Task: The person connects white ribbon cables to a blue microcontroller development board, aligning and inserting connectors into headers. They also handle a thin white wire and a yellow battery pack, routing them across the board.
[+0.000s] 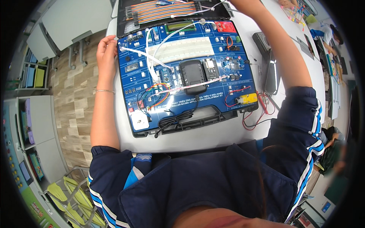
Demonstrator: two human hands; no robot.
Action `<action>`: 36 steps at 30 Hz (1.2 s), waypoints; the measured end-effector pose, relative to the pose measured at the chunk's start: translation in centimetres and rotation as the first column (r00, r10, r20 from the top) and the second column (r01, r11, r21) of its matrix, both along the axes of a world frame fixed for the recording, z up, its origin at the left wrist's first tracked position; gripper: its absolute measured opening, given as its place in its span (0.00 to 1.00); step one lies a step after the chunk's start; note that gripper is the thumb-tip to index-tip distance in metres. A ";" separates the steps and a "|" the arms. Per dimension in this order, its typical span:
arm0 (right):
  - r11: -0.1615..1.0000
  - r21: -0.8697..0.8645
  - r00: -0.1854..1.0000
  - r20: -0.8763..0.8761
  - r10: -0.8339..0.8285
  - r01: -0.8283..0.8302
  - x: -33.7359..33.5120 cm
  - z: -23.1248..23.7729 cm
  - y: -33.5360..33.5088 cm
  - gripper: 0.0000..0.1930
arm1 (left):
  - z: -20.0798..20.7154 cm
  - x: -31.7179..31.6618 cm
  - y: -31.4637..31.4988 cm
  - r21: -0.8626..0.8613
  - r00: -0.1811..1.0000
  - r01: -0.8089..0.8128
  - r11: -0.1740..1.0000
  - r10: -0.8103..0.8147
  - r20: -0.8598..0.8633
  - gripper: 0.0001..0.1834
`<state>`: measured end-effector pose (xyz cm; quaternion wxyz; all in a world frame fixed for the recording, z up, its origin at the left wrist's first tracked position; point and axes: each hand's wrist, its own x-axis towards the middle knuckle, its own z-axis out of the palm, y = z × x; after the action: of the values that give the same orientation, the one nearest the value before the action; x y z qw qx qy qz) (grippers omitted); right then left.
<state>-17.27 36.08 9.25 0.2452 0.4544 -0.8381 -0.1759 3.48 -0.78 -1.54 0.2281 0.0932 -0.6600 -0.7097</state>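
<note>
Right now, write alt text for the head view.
A person's left hand grips the left edge of a blue electronics training board in an open black case on a white table; the right arm reaches up out of view.

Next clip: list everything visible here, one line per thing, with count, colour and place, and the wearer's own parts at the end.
electronics training board: one, blue, in an open black case on the table, centre.
breadboard: one, white, upper middle of the board.
power adapter: one, black, on the board's centre; its cord coils at the front edge.
ribbon of jumper wires: one, multicoloured, in the case lid at top.
small motor: one, yellow, board's lower right.
table: one, white, under the case.
green chairs: several stacked, lower left.
left hand: touching the case's left edge; thin bracelet on the wrist.
right hand: out of view past the top edge; only the forearm shows.
</note>
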 end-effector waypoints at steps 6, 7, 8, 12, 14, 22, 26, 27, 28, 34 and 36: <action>0.987 -0.148 0.962 0.271 -0.022 0.064 5.3 7.1 0.7 0.04 | 0.1 -0.1 0.4 0.006 1.000 0.007 1.000 -0.007 -0.007 0.12; 0.985 -0.104 0.930 0.356 -0.094 0.139 7.0 8.9 0.8 0.04 | -0.2 -0.7 0.6 0.029 0.999 0.032 0.999 -0.032 -0.016 0.12; 0.964 -0.061 0.862 0.464 -0.203 0.260 8.2 9.3 0.1 0.05 | 0.0 -0.1 0.2 0.006 1.000 0.012 1.000 -0.012 -0.003 0.12; 0.901 -0.070 0.682 0.679 -0.271 0.428 11.2 10.7 0.6 0.07 | 0.3 0.1 0.1 -0.001 1.000 0.007 1.000 -0.007 0.008 0.12; 0.855 -0.132 0.596 0.769 -0.231 0.502 13.4 10.7 0.7 0.07 | 0.4 0.3 0.1 0.001 1.000 0.000 1.000 0.000 0.014 0.12; 0.304 -0.499 0.092 0.622 0.777 0.811 17.5 1.1 5.1 0.09 | -0.2 -0.1 -0.5 0.018 0.998 0.052 0.998 -0.053 0.042 0.12; 0.138 -0.384 0.008 0.354 0.935 0.913 20.0 -0.9 3.6 0.11 | 0.2 0.1 0.0 0.030 0.998 0.047 0.998 -0.048 0.047 0.12; 0.125 -0.386 0.007 0.324 0.946 0.914 20.4 -1.2 3.3 0.11 | 0.2 0.0 -0.1 0.020 0.998 0.044 0.999 -0.045 0.044 0.12; 0.113 -0.388 0.006 0.293 0.956 0.915 20.7 -1.4 3.0 0.12 | 0.0 -0.1 -0.4 0.011 0.998 0.042 0.999 -0.042 0.041 0.12; 0.048 -0.403 0.053 0.234 0.971 0.914 22.2 -1.8 2.2 0.13 | 0.4 0.1 0.3 0.009 0.999 0.023 1.000 -0.023 0.024 0.12; 0.042 -0.408 0.062 0.238 0.969 0.912 22.3 -1.9 2.2 0.13 | 0.5 0.1 0.4 0.008 0.999 0.020 1.000 -0.020 0.025 0.12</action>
<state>5.00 38.33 7.40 -0.1898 0.1091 -0.4587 0.8612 3.61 -0.42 -1.04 0.2124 0.0963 -0.6608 -0.7134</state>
